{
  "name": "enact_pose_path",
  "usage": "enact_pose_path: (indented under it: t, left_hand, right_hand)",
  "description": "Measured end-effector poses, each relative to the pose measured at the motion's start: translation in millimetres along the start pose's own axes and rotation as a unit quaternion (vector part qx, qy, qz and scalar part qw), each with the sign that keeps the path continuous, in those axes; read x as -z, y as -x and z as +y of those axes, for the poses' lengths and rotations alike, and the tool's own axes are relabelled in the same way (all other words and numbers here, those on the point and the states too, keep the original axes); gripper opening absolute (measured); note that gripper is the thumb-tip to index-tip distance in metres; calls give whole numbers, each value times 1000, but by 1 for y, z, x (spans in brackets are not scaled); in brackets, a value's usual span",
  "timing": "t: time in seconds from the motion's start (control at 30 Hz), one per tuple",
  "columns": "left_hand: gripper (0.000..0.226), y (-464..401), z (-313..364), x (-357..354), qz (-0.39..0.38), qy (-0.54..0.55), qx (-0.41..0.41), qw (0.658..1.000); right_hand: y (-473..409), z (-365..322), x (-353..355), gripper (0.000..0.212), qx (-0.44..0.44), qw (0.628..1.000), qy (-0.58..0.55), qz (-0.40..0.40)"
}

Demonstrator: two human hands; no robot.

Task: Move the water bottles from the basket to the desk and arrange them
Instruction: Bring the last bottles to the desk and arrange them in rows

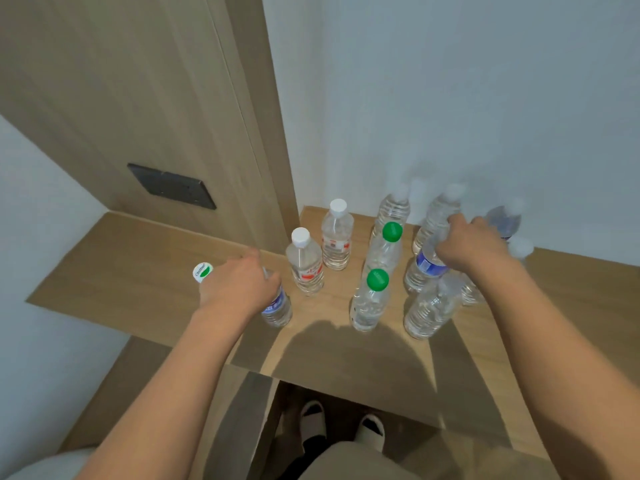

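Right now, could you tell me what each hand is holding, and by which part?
The left hand grips a blue-label bottle by its top. The right hand grips another blue-label bottle by its neck. Both bottles stand on the desk.

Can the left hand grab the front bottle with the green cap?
Probably not right away: the left hand is wrapped around a blue-label bottle. The front green-cap bottle stands close by, with bare desk between.

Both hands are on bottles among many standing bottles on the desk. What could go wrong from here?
1. The right hand grips a blue-label bottle inside a tight cluster; moving it could knock over the neighbouring clear bottle.
2. The left hand holds a bottle close to the desk front edge; a slip might send it to the floor.
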State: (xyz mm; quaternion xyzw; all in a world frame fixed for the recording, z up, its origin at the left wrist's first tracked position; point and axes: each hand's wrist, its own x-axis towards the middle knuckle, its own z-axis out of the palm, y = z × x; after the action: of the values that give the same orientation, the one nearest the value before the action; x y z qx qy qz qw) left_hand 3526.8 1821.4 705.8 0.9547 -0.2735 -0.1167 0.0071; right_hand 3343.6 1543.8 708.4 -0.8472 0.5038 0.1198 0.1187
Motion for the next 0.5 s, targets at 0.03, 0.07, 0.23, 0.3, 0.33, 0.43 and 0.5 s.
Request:
enact_pose_path:
  t: [0.03,0.07,0.23,0.3,0.33,0.43,0.5]
  left_hand:
    - [41,-3,0,-2,-4,-7,3,1000]
    - [39,-5,0,-4,-8,-12,6,1000]
    - [25,-14,-3,-13,-31,10,19,999]
    - [20,-15,-4,-15,-27,28,13,999]
    - [19,-15,-4,-14,-23,34,7,999]
    - [20,-9,-3,-2,-9,28,-1,1000]
    - [22,-4,-1,18,22,9,-2,1000]
  right_hand:
    - [-3,2,-1,54,0,1000,-5,-18]
    - [-5,4,-2,50,3,1000,-9,-28]
    - [-14,7,-11,27,25,999,-37,-4]
    - [-16,8,-13,23,33,998,-51,15]
    - [-16,8,-12,21,31,998,-56,19]
    - [-15,10,-2,16,35,998,-46,17]
    - [-12,13,9,16,38,998,-41,14]
